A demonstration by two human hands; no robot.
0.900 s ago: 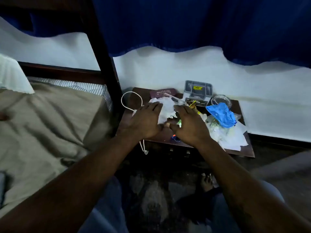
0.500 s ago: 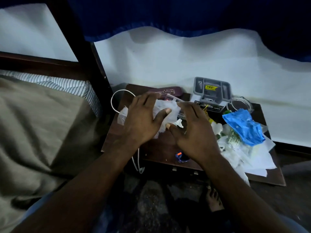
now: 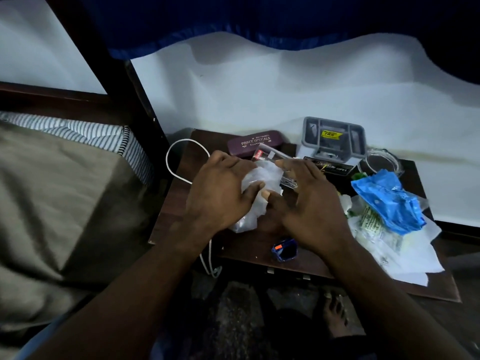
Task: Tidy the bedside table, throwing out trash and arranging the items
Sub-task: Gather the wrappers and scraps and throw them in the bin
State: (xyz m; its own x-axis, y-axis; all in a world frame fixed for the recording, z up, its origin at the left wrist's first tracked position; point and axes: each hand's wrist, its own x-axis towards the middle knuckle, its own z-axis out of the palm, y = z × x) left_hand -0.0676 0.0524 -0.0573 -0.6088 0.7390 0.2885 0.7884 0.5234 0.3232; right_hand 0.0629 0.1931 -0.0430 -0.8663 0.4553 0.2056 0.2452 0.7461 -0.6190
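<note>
"Hands first: what are they doing?"

"Both are over the dark wooden bedside table (image 3: pixel 246 245). The left hand (image 3: pixel 220 193) grips a crumpled wad of clear and white plastic wrap (image 3: pixel 262 175), fingers curled over its top and thumb pressed into its side. The right hand (image 3: pixel 311 203) is just beside it, fingers spread and nearly straight, grasping nothing. Only its thumb tip touches the wad."

"Where is the wad?"

"Mid-table, just in front of a maroon spectacle case printed PRINCE OPTICALS (image 3: pixel 255 144) and a clear plastic box with a red label (image 3: pixel 270 155)."

"And around it?"

"A grey plastic tray with a yellow sticker (image 3: pixel 333 140) stands at the back by the wall, with a round clear glass dish (image 3: pixel 380 162) to its right. A crumpled blue plastic bag (image 3: pixel 387 201) lies on white paper sheets (image 3: pixel 405 258) at the right. A small blue object with an orange spot (image 3: pixel 284 250) sits near the front edge — I cannot tell what it is. A white cable (image 3: pixel 181 162) loops off the left side."
</note>
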